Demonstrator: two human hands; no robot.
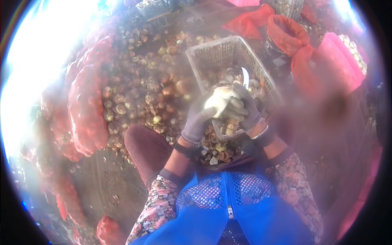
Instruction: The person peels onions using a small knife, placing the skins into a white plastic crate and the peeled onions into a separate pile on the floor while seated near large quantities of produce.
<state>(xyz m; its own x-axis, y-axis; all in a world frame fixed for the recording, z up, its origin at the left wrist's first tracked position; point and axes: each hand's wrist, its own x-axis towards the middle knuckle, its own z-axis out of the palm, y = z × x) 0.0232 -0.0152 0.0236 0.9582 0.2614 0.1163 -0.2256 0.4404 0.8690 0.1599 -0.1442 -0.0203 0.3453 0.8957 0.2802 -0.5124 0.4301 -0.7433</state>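
Observation:
A pale, partly peeled onion point(218, 99) is held over a plastic crate. My gloved left hand point(197, 121) grips it from the left, thumb across its lower side. My gloved right hand point(246, 105) is closed around a knife, fingers against the onion's right side. The knife's curved blade point(245, 77) points up and away, and its light-coloured handle point(231, 127) sticks out below the fist. Beneath both hands stands the grey lattice-walled crate point(214, 55), with onion skins and scraps point(255, 87) inside. Part of the crate is hidden by my hands.
Unpeeled onions point(150, 85) lie heaped to the left, bordered by full red mesh sacks point(87, 107). At upper right are an open-topped red mesh bag point(286, 36) and a pink crate point(340, 65) of white peeled onions point(352, 52). Glare and smears blur the edges.

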